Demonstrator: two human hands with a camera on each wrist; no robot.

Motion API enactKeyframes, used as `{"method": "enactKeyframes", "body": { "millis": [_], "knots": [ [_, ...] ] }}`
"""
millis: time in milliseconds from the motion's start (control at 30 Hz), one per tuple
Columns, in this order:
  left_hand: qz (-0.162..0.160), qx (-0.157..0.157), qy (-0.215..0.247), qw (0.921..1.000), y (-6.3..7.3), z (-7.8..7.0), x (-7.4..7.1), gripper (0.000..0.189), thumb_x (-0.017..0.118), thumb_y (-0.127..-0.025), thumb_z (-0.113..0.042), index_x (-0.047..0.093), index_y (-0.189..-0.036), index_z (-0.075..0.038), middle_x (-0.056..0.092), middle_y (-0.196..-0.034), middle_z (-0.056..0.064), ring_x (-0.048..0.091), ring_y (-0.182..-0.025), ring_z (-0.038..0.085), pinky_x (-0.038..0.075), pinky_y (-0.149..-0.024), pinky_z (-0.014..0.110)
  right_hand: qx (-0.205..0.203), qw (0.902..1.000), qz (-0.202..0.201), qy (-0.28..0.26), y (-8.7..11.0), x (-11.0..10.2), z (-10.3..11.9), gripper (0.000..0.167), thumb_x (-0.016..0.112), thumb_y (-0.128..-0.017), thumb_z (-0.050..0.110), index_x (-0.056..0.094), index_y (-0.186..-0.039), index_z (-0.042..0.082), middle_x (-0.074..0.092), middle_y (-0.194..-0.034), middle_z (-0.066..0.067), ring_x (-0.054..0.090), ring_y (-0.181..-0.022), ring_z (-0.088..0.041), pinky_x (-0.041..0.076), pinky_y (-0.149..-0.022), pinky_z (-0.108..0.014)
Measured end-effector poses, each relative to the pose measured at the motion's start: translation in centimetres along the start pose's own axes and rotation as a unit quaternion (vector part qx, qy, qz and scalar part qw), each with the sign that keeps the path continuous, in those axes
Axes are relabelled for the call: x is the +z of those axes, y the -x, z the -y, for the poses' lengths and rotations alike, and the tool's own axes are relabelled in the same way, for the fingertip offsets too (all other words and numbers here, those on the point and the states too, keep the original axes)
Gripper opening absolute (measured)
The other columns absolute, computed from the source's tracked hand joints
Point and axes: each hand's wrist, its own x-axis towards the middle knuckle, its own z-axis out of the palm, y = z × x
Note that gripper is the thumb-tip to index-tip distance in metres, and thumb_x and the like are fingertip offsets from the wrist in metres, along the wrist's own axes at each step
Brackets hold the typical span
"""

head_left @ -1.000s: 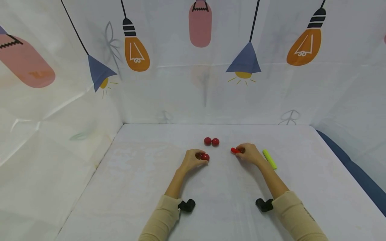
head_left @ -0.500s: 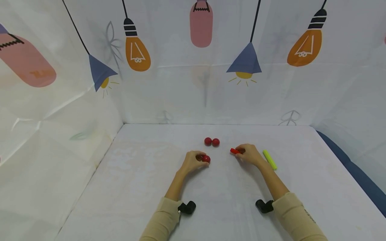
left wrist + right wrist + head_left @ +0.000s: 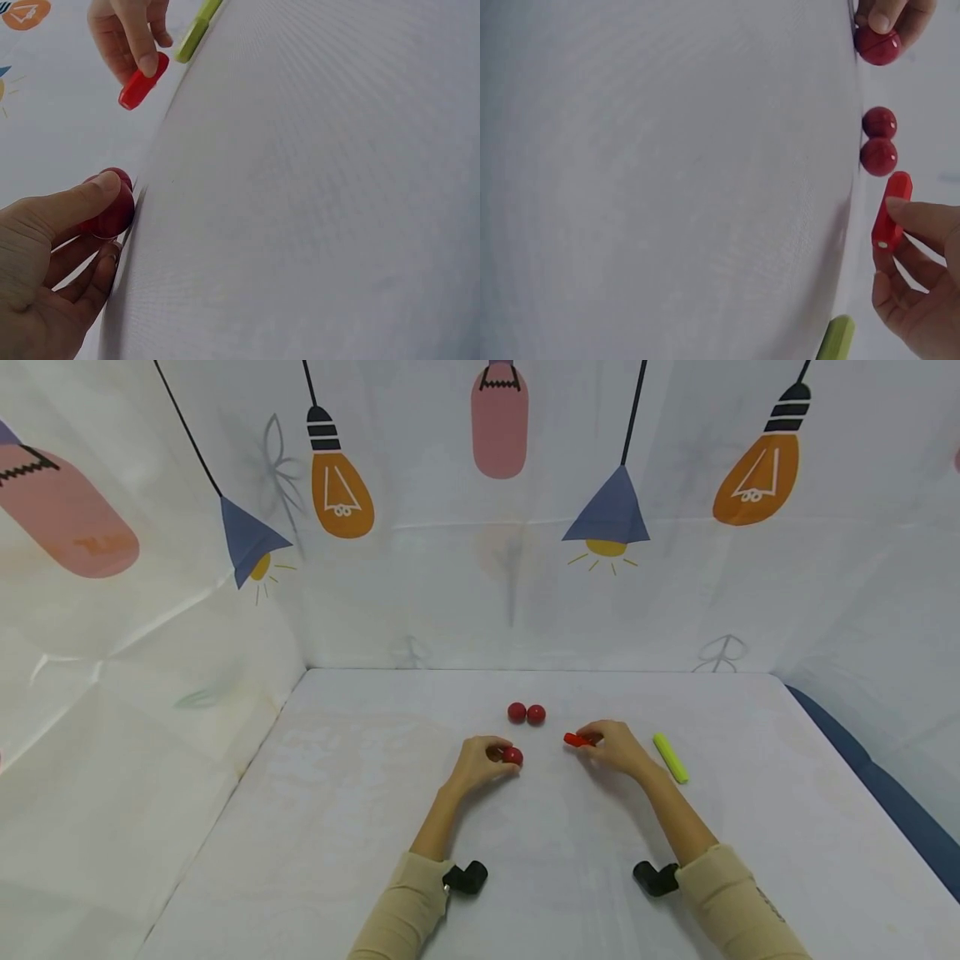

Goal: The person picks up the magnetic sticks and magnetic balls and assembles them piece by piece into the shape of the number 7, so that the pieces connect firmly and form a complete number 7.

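Note:
Near the middle of the white table, my left hand pinches a shiny dark red ball between thumb and fingers, low at the tabletop. Two similar balls, a left one and a right one, sit side by side just beyond it. My right hand holds a short red marker-like stick between thumb and fingers, slightly above the table. A white spot shows on one end of the stick in the right wrist view. To the right of that hand lies a yellow-green highlighter-like stick.
The white table runs back to a pale curtain printed with lamps and bulbs. Another sheet hangs on the left. Black wrist mounts stick out from both sleeves. Dark blue cloth shows past the right edge.
My right hand has moved slightly left and nearer with the red stick. The left hand shifted a little nearer with its ball, then stayed still. The other balls and yellow-green stick have not moved.

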Motion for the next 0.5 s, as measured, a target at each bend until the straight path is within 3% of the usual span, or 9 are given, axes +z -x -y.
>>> {"method": "enactKeyframes", "body": {
  "millis": [500],
  "knots": [
    [0.001, -0.010, 0.005, 0.9999, 0.0, -0.1, -0.1, 0.037, 0.080, -0.074, -0.015, 0.069, -0.106, 0.000, 0.069, -0.097, 0.011, 0.060, -0.080, 0.015, 0.050, -0.072, 0.024, -0.006, 0.9997, 0.024, -0.003, -0.1, 0.6, 1.4, 0.028, 0.065, -0.084, 0.002, 0.065, -0.111, -0.004, 0.066, -0.104, -0.015, 0.059, -0.093, -0.027, 0.049, -0.084, -0.044]
  ]
}}
